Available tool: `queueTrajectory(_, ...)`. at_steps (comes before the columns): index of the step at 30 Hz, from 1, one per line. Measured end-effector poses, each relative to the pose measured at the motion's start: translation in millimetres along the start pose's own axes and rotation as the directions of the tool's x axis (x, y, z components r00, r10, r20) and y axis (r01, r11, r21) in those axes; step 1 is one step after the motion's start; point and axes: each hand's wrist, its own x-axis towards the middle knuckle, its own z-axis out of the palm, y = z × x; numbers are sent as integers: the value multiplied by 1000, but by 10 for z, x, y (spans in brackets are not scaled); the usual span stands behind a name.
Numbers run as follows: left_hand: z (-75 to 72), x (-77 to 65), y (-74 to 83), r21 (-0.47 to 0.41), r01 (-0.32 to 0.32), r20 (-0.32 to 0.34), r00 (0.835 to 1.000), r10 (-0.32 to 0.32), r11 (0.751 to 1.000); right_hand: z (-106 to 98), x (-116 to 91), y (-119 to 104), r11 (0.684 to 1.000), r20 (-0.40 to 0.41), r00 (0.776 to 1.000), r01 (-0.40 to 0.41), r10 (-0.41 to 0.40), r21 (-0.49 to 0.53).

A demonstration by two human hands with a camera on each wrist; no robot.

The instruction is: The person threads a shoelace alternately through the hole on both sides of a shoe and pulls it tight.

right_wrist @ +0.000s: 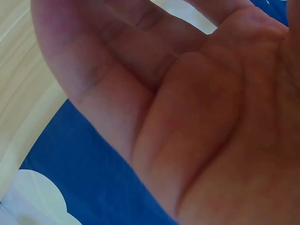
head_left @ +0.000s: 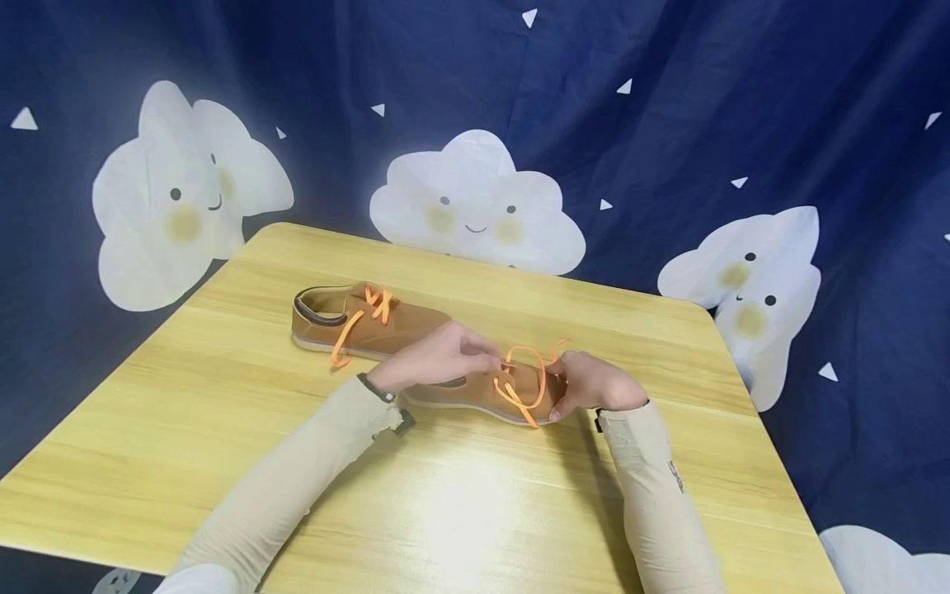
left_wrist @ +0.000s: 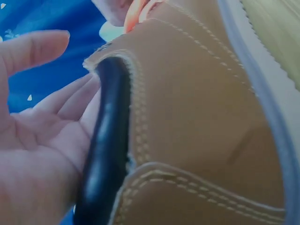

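The right hand (head_left: pixel 597 381) grips the toe of the nearer brown leather shoe (head_left: pixel 475 396), thumb on the near side, fingers on the far side. Just behind that grip lie its loose orange laces (head_left: pixel 517 402), and beyond them the left hand (head_left: pixel 438 356) reaches over the shoe's opening, thumb spread wide from the fingers, whose tips the dark padded collar (left_wrist: pixel 105 140) hides. The other brown shoe (head_left: pixel 393 328) stands past the left hand, on the wood-grain table (head_left: pixel 223 355).

A curtained-off space is indicated: the wood-grain table (head_left: pixel 475 495) is surrounded far, left and right by cloud-printed blue cloth (head_left: pixel 631 157).
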Motion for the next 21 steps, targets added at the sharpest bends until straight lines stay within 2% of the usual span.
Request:
queueTrajectory(4,-49,-11,51,-118,31,-82,996,-41,993,10,10,3,1000,-4,1000,-11,11,0)
queueTrajectory(7,-93,-32,86,-223,5,-109,994,-30,975,17,13,7,1000,-5,1000,-24,24,-1)
queueTrajectory(10,-146,-74,121,-337,-44,-129,992,0,941,24,16,12,1000,-7,1000,-21,21,-7)
queueTrajectory(12,-187,-110,158,-429,-93,-151,988,30,899,27,21,11,1000,-10,1000,-15,15,-10)
queueTrajectory(14,-236,-150,196,-518,-150,-172,983,70,842,24,24,8,1000,-13,1000,-2,2,-19)
queueTrajectory(18,-318,-220,287,-677,-247,-190,969,159,694,15,34,-2,999,-17,1000,10,-10,-32)
queueTrajectory(21,-354,-260,346,-737,-296,-203,955,218,608,13,37,-4,999,-17,1000,13,-14,-34)
